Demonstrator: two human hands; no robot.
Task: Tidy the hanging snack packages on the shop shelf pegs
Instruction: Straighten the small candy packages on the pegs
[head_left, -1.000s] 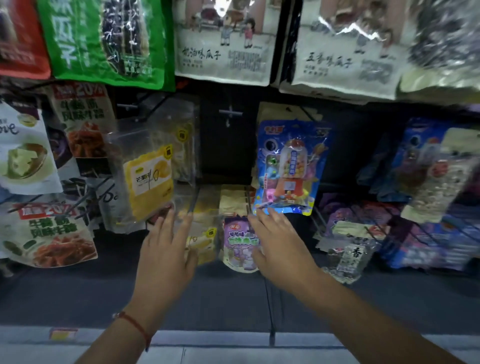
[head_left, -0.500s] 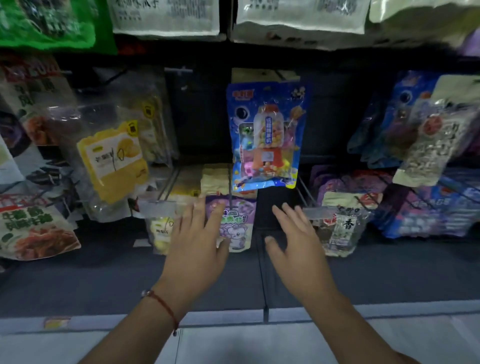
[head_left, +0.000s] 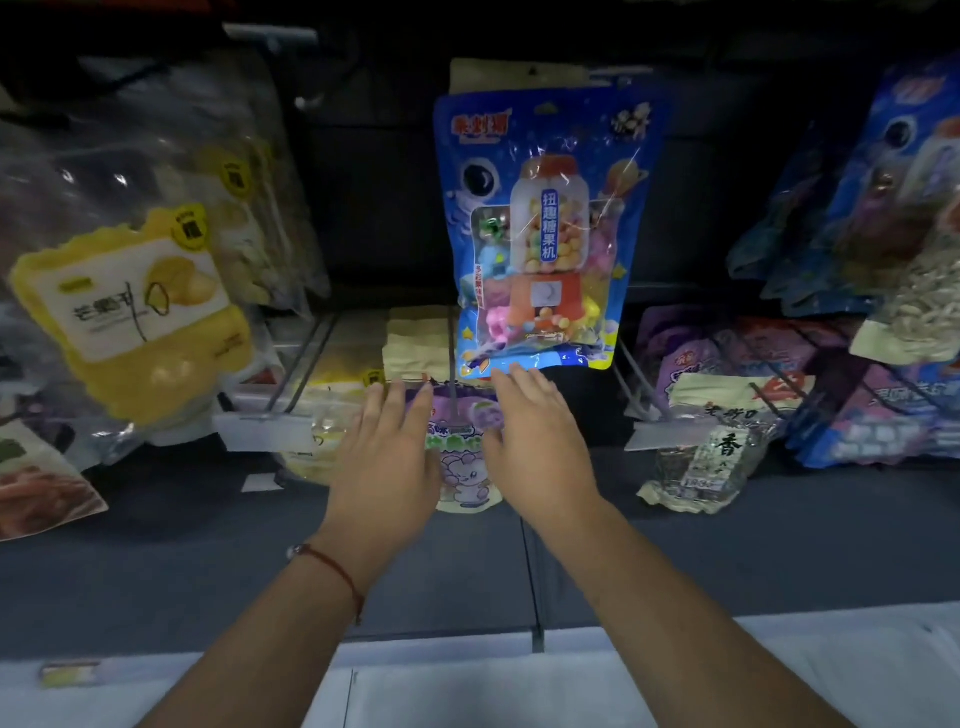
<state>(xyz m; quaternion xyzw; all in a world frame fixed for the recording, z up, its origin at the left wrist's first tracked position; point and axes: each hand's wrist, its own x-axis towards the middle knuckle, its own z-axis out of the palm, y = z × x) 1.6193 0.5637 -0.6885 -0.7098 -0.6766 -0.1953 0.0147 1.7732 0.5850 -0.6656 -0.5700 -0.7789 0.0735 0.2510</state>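
Note:
A small purple snack pack (head_left: 464, 470) hangs on a low peg at the centre, between my two hands. My left hand (head_left: 387, 467) lies flat over its left side, fingers spread, a red string on the wrist. My right hand (head_left: 535, 447) lies flat over its right side, fingertips touching the bottom edge of the blue candy-machine pack (head_left: 540, 228), which hangs on the peg above. Neither hand grips anything. Pale yellow packs (head_left: 415, 343) hang behind the purple one.
A yellow dried-mango pack (head_left: 140, 306) hangs at the left, with clear packs behind it. A seed pack (head_left: 711, 457) and purple packs (head_left: 727, 353) hang low on the right, blue packs (head_left: 893, 171) above them. A white price-tag holder (head_left: 265, 434) sticks out at the left. The dark shelf base (head_left: 208, 571) lies below.
The view dropped and moved closer to the lower pegs. Both hands have come together around the purple pack; the right hand rose to the blue pack's bottom edge.

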